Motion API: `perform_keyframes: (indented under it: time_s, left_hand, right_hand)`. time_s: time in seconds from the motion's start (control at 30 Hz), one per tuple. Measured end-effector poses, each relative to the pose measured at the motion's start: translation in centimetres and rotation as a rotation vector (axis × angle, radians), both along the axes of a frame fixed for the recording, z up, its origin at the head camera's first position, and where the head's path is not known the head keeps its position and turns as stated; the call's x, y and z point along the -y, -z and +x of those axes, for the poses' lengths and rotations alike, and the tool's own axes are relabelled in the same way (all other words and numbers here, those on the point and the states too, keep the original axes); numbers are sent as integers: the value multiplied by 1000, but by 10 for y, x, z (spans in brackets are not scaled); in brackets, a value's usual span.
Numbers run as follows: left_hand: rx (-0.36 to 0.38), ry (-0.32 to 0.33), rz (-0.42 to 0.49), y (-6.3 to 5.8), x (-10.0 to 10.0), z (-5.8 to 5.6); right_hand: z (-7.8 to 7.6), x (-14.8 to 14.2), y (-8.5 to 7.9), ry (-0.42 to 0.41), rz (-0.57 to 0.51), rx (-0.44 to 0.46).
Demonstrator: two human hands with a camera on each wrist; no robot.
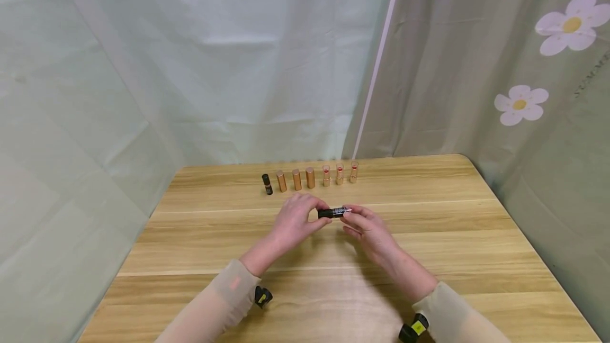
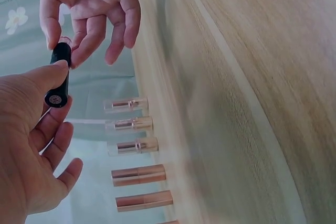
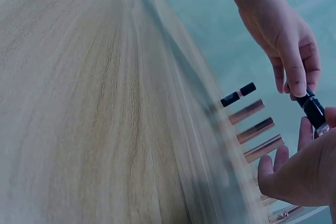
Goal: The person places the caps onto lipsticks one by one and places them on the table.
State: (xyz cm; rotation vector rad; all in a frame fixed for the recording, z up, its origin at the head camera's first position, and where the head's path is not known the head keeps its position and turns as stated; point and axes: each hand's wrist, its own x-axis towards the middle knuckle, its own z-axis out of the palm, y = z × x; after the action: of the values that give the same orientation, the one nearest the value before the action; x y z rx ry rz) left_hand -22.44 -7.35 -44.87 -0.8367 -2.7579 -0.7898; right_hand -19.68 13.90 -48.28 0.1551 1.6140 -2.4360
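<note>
Level above the table, a black lipstick tube (image 1: 333,213) with white print is held between both hands. My left hand (image 1: 297,216) pinches its plain black end between thumb and fingers. At the other end, which looks clear or silvery, the thumb and index finger of my right hand (image 1: 375,233) grip it. In the left wrist view the round base of the tube (image 2: 56,98) faces the camera, with a small label on it. The right wrist view shows the black tube (image 3: 314,111) with the right hand's fingers partly covering its clear end.
Behind the hands, a row stands upright along the table's (image 1: 229,242) back: a black tube (image 1: 267,184), copper lipstick tubes (image 1: 297,179) and clear-capped lipsticks (image 1: 340,174) with red tips. Pale curtains (image 1: 238,68) hang around the back and sides.
</note>
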Motion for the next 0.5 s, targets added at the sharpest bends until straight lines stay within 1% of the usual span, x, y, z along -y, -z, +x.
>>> perform_keyframes:
  time_s: [0.2,0.5]
  left_hand:
    - [-3,7,13,0,-1,1]
    - [-15,19,26,0,-1,1]
  right_hand:
    - [0,0,2,6,14,4]
    - [1,2,4,22,-38,10]
